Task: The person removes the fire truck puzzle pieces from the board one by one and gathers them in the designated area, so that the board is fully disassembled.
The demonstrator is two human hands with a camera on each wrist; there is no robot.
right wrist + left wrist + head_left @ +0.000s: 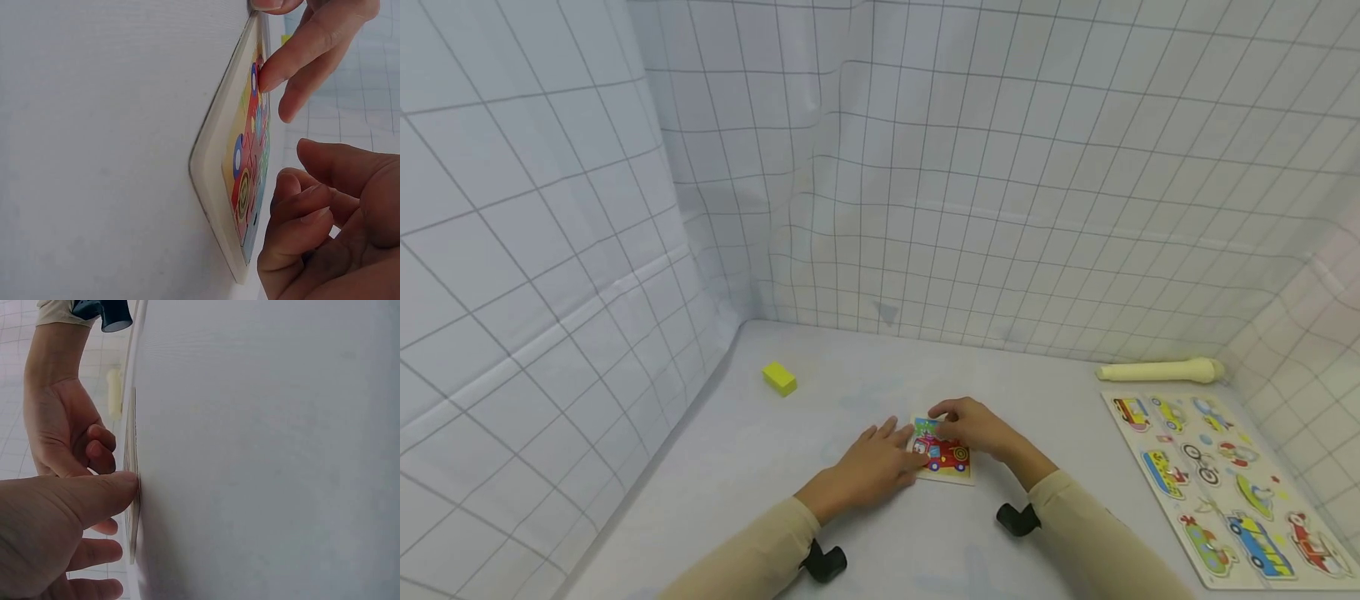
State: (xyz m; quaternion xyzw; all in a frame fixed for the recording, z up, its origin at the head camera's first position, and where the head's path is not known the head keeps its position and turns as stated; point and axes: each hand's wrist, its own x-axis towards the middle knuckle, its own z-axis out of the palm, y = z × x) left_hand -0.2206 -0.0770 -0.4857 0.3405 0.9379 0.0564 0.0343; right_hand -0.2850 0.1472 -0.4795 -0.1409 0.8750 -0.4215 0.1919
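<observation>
A small jigsaw puzzle board (946, 457) with a red vehicle picture and a pale border lies flat on the table. My left hand (872, 467) rests at its left side, fingers spread, thumb on the lower left of the picture. In the left wrist view that thumb (112, 495) touches the board's edge. Over the upper right part is my right hand (977, 427). The right wrist view shows its thumb (331, 162) extended and several fingers loosely curled beside the board, with no piece visible between them. Exact contact of its fingertips is hidden.
A yellow block (779, 378) lies at the back left. On the right is a large peg puzzle board (1213, 492) with vehicle pieces, and behind it a cream-coloured rod (1157, 371) with a rounded end. Grid-patterned white sheets (925, 167) enclose the table's back and sides.
</observation>
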